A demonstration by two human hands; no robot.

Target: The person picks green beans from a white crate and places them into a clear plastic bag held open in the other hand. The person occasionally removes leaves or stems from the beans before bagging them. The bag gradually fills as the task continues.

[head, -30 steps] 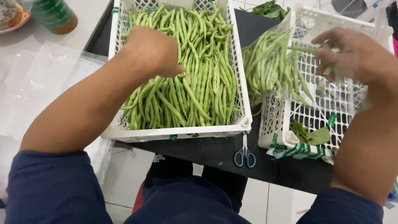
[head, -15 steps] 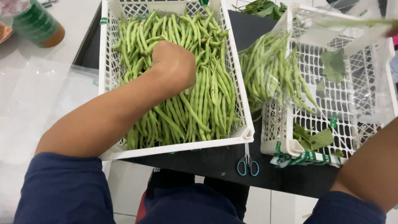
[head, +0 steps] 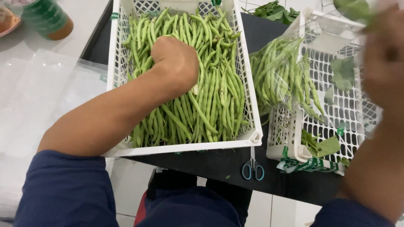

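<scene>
My left hand (head: 174, 63) is dug into a heap of green beans (head: 210, 96) that fills a white plastic crate (head: 181, 148). Its fingers are curled into a fist around some of the beans. My right hand (head: 385, 54) is raised close to the camera at the right and is blurred. A blurred green piece (head: 353, 8) sticks out from its fingers. Below that hand stands a second white crate (head: 290, 155), tilted. It holds a bunch of green beans in clear plastic (head: 282, 75) and loose leaves (head: 326, 146).
Blue-handled scissors (head: 253, 169) lie on the black table (head: 210, 164) between the crates. Clear plastic bags (head: 46, 96) lie on the white surface at the left. A green container (head: 46, 19) stands at the back left, and leafy greens (head: 273, 10) lie at the back.
My left hand pushed deeper into the beans and closed. My right hand left the right crate, rose out of view, and is now back at the right edge. The camera moved closer.
</scene>
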